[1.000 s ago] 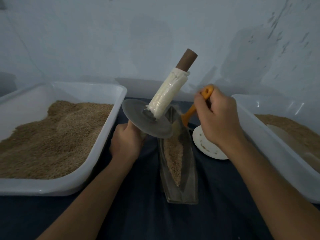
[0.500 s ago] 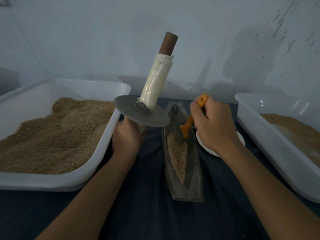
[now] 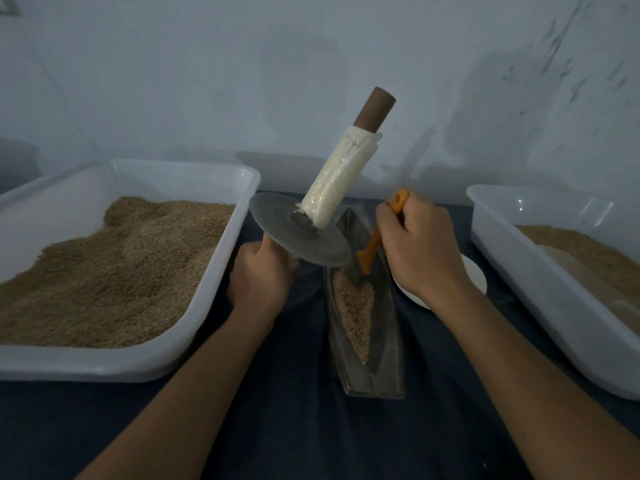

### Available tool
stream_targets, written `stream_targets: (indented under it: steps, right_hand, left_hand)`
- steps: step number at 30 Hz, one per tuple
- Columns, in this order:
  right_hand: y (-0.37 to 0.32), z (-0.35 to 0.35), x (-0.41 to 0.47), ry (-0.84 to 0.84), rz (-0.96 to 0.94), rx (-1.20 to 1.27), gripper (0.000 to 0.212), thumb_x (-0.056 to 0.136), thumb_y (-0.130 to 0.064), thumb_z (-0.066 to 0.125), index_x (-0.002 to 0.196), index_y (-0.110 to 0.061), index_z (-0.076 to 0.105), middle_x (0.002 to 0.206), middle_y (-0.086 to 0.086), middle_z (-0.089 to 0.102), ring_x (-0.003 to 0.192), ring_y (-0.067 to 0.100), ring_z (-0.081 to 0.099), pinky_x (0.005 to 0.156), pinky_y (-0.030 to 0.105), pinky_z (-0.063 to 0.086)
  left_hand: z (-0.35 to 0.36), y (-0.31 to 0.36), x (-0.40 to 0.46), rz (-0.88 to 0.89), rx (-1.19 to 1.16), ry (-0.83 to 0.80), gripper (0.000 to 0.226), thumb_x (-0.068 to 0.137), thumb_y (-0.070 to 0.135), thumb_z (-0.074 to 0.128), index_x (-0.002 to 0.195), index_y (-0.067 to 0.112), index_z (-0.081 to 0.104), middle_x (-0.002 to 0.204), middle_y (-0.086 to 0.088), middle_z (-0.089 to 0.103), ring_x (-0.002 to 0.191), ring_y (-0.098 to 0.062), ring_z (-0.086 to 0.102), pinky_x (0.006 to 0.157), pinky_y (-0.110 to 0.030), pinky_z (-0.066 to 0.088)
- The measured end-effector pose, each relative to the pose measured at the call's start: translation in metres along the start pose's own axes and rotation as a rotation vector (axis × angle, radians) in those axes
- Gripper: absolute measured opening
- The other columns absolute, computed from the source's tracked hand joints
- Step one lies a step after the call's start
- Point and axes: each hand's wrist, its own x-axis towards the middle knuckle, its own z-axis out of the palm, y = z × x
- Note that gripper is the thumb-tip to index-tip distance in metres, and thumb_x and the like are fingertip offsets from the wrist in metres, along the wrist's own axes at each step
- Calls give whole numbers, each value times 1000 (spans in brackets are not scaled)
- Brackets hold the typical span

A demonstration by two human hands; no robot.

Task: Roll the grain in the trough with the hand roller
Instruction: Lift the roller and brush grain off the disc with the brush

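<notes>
Both hands were busy: the left hand [image 3: 259, 275] gripped the roller [image 3: 301, 233] upright, just left of the trough [image 3: 363, 341], whose grain [image 3: 353, 306] ran lengthwise away; the right hand [image 3: 419, 251] held an orange scraper [image 3: 372, 251].

Orange scraper [image 3: 372, 249], grey-disced roller [image 3: 301, 233], tan grain [image 3: 353, 306]

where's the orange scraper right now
In the head view, right of centre: the right hand grips the orange scraper, its tip in the trough grain.
</notes>
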Motion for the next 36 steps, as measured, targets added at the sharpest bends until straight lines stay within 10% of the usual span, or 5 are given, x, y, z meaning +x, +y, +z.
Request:
stream_targets:
  steps: [6,20,32,36]
  right_hand:
    - [-29,-37,-1,23,63,59,32,105,-25,51,81,-4,52,66,15,60,61,27,63,59,47,54]
    - [-47,-62,-31,-128,128,64,40,99,-33,50,83,3,55,66,22,60,59,39,58,50,54,48]
    - [-38,-55,-23,15,79,118,35,101,-25,53,78,1,53,61,18,57,54,34,57,50,49,46]
    - [-40,-56,-35,-75,51,91,39,99,-31,53,71,-5,49,54,13,51,48,32,53,47,51,46]
  left_hand:
    - [2,-3,-5,67,88,12,37,103,31,57,68,17,61,73,-11,67,73,-29,63,71,-42,48]
    - [4,-4,1,35,20,101,43,108,14,49,66,19,55,54,3,56,46,3,55,44,-13,41]
    - [4,-3,-2,5,35,40,33,99,35,62,73,16,66,80,-18,71,84,-44,69,80,-60,56]
    - [4,-1,-6,38,119,27,37,100,37,59,69,16,63,75,-9,68,77,-33,63,72,-47,48]
